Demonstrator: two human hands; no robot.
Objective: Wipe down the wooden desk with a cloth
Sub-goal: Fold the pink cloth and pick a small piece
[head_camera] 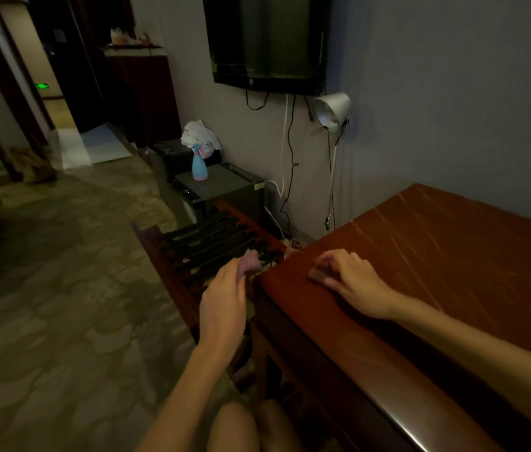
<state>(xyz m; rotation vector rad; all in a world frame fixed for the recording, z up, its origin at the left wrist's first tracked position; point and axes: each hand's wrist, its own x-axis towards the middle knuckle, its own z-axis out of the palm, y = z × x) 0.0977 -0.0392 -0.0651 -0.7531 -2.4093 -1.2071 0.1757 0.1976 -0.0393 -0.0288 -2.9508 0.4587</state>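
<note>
The wooden desk (pixel 453 256) fills the right side, dark red-brown with pale scratches. My left hand (pixel 225 301) hovers just off the desk's left edge and pinches a bunched pale purple cloth (pixel 251 258) between its fingertips. My right hand (pixel 352 278) rests on the desk top near its left edge. Its curled fingers grip a small dark pinkish fold of cloth (pixel 318 273) against the wood. Whether both hands hold one cloth cannot be told in the dim light. Another scrap of fabric (pixel 294 246) shows at the desk's far left corner.
A slatted wooden rack (pixel 205 243) stands against the desk's left edge. Behind it a blue spray bottle (pixel 199 166) stands on a black box, with white cloths (pixel 200 135) further back. A clamp lamp (pixel 331 110), cables and a wall television (pixel 267 40) are by the wall.
</note>
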